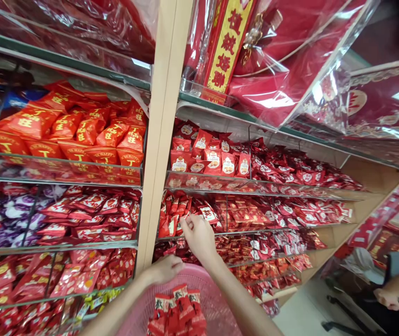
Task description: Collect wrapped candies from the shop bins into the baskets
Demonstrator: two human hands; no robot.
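Shop wall of glass shelves [62, 179] crammed with red sweets. Right hand [199, 237] is in a middle bin, fingers pinched on red packets [173, 218]. Just below, left hand [166, 268] is closed on the pink basket [206, 287] rim.

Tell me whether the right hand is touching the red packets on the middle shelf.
Touching. The head view shows the fingertips of the right hand pinched on the red packets, with no gap.
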